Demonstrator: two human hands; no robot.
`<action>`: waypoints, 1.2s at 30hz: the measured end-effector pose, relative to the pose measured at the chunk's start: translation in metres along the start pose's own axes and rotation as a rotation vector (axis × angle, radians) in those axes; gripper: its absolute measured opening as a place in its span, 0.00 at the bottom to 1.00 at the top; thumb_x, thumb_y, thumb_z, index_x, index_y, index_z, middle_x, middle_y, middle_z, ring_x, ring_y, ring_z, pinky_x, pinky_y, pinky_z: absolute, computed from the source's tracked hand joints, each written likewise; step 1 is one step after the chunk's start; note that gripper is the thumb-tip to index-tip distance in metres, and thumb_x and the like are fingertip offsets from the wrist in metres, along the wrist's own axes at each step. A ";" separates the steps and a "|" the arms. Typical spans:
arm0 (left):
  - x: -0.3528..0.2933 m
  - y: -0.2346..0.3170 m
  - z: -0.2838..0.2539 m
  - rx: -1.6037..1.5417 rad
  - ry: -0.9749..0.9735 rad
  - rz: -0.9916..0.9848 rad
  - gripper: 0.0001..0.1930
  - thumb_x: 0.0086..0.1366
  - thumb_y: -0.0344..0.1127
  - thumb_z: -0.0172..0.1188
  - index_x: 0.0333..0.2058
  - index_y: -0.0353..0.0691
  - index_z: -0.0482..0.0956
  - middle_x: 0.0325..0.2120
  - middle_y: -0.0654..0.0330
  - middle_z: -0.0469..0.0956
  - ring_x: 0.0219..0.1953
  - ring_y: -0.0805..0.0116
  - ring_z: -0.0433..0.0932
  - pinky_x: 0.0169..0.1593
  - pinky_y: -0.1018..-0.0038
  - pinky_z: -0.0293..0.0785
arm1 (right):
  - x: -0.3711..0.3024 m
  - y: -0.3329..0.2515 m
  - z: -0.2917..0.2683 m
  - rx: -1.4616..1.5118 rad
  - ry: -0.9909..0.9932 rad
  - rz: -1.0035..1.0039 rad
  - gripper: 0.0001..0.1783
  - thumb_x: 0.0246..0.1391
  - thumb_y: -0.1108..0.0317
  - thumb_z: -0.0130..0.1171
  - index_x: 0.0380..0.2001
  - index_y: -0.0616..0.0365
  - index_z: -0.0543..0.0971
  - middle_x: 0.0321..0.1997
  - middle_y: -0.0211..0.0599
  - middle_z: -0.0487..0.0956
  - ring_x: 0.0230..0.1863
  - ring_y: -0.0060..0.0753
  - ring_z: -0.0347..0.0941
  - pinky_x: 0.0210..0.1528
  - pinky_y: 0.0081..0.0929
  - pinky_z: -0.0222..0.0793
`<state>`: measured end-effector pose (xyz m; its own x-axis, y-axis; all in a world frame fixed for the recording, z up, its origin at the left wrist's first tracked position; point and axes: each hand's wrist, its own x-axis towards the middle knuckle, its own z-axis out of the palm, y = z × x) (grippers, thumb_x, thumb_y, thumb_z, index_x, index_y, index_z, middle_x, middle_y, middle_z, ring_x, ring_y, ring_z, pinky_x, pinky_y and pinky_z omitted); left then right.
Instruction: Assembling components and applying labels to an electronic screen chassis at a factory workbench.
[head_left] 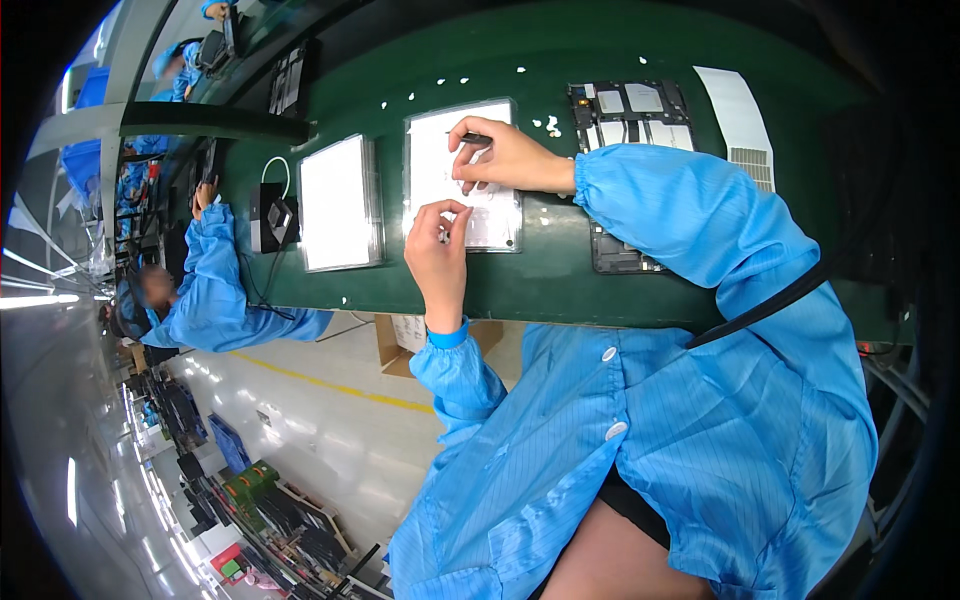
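My right hand is over a white sheet in a clear-edged tray, its fingers closed round a small dark object whose kind I cannot make out. Just below it, at the tray's near edge, my left hand is curled with thumb and forefinger close together. Something tiny shows at those fingers, too small to name. To the right, partly under my right sleeve, lies an opened black electronic device with silvery blocks inside.
A second white-topped stack stands left of the tray. Beyond it sits a black box with a white cable loop. White scraps dot the green bench, and a white label strip lies far right. Another person works at the left.
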<state>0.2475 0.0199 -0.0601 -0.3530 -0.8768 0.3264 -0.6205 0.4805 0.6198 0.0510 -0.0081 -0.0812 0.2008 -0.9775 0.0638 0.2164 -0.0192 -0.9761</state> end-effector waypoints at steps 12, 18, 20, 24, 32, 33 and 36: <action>0.056 0.049 0.015 -0.249 0.146 0.089 0.08 0.59 0.30 0.71 0.35 0.34 0.87 0.28 0.60 0.85 0.25 0.76 0.73 0.30 0.76 0.68 | -0.026 -0.067 -0.040 -0.214 0.112 -0.296 0.17 0.57 0.73 0.66 0.46 0.60 0.71 0.41 0.35 0.80 0.41 0.23 0.80 0.45 0.21 0.76; 0.103 0.120 0.073 -0.706 -0.074 0.240 0.06 0.57 0.28 0.71 0.35 0.36 0.88 0.48 0.52 0.83 0.48 0.65 0.81 0.55 0.68 0.73 | -0.094 -0.112 -0.104 -0.056 0.243 -0.079 0.19 0.63 0.60 0.63 0.50 0.58 0.70 0.43 0.38 0.84 0.45 0.25 0.81 0.48 0.24 0.77; 0.106 0.135 0.091 -0.728 -0.098 0.287 0.06 0.57 0.28 0.71 0.35 0.38 0.88 0.47 0.53 0.83 0.47 0.66 0.81 0.52 0.70 0.74 | -0.114 -0.114 -0.122 -0.059 0.322 -0.126 0.20 0.62 0.62 0.64 0.50 0.59 0.70 0.43 0.40 0.84 0.44 0.25 0.81 0.49 0.23 0.77; 0.098 0.159 0.114 -0.569 -0.132 0.368 0.06 0.56 0.29 0.71 0.34 0.41 0.89 0.42 0.60 0.84 0.37 0.70 0.81 0.43 0.73 0.75 | -0.147 -0.104 -0.151 -0.056 0.454 -0.097 0.18 0.58 0.69 0.67 0.47 0.59 0.71 0.39 0.39 0.85 0.39 0.25 0.82 0.46 0.22 0.78; 0.092 0.154 0.158 -0.211 -0.153 0.567 0.04 0.57 0.29 0.70 0.31 0.38 0.85 0.35 0.65 0.84 0.29 0.71 0.80 0.31 0.75 0.75 | -0.168 -0.046 -0.182 -0.688 0.640 -0.209 0.22 0.53 0.69 0.69 0.49 0.55 0.71 0.48 0.33 0.80 0.51 0.26 0.76 0.51 0.25 0.72; 0.089 0.158 0.158 -0.223 -0.215 0.493 0.04 0.57 0.29 0.70 0.31 0.38 0.85 0.35 0.64 0.84 0.28 0.70 0.80 0.31 0.75 0.75 | -0.167 -0.041 -0.184 -0.773 0.669 -0.192 0.25 0.52 0.69 0.70 0.50 0.56 0.71 0.48 0.34 0.78 0.53 0.30 0.75 0.55 0.29 0.70; 0.086 0.157 0.165 -0.220 -0.279 0.465 0.05 0.58 0.30 0.69 0.31 0.37 0.84 0.35 0.64 0.84 0.27 0.70 0.79 0.32 0.75 0.76 | -0.168 -0.027 -0.191 -0.714 0.652 -0.209 0.24 0.53 0.69 0.69 0.51 0.56 0.70 0.48 0.35 0.78 0.53 0.34 0.74 0.57 0.32 0.69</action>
<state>0.0041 0.0222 -0.0523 -0.7432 -0.5226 0.4178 -0.2063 0.7730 0.5999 -0.1706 0.1165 -0.1050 -0.3876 -0.8601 0.3317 -0.4822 -0.1175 -0.8681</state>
